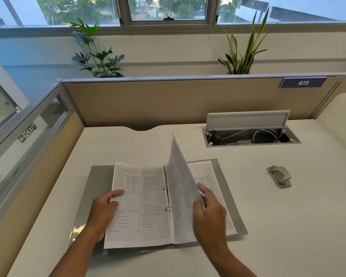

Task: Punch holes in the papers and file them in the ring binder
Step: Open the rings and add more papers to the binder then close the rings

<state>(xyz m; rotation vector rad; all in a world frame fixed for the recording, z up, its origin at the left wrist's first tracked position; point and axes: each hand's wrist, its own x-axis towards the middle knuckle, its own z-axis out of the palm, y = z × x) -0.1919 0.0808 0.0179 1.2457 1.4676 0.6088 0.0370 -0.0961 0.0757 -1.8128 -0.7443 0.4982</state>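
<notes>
A: Filing looks nearly done. Binder [100, 176] lies open at frame centre, papers [140, 206] already on rings [166, 187]. Punch [279, 176] idle at right.

B: Hands?

A: Left hand [103, 210] flat on the left stack. Right hand [209, 214] pinches a raised sheet [180, 188]. Sheet's blurred; can't tell if it's threaded.
</notes>
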